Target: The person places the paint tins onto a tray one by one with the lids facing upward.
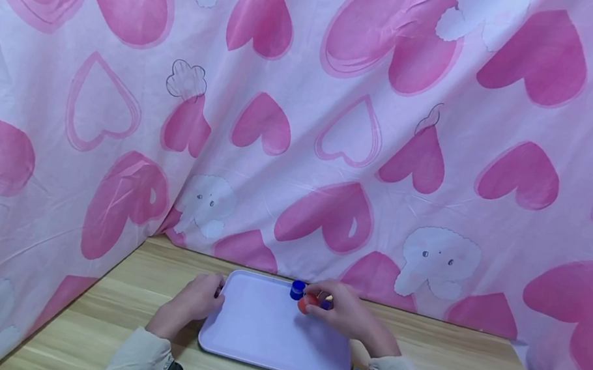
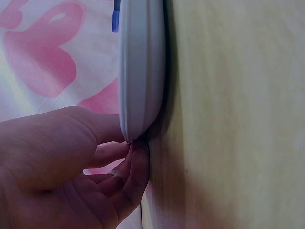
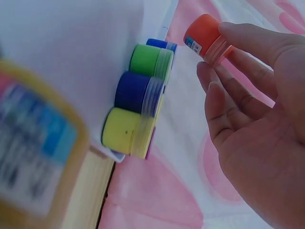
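The left hand (image 1: 198, 297) holds the left edge of a pale lilac tray (image 1: 270, 332), thumb at the rim and fingertips under it in the left wrist view. Over the tray's far right part, the right hand (image 1: 342, 312) pinches a small orange paint jar (image 3: 204, 36) between thumb and fingers, raised off the tray. A blue jar (image 1: 298, 290) stands near the far edge, just left of the orange one. In the right wrist view a green jar (image 3: 145, 59), a dark blue jar (image 3: 133, 93) and a yellow jar (image 3: 123, 130) line up on the tray, partly hidden by the hand in the head view.
Close to the right wrist camera is a blurred yellow-edged container (image 3: 38, 157) with a label, beside the tray's right edge. The tray lies on a wood-grain table (image 1: 455, 365). A pink heart-patterned cloth (image 1: 342, 127) hangs behind and at both sides.
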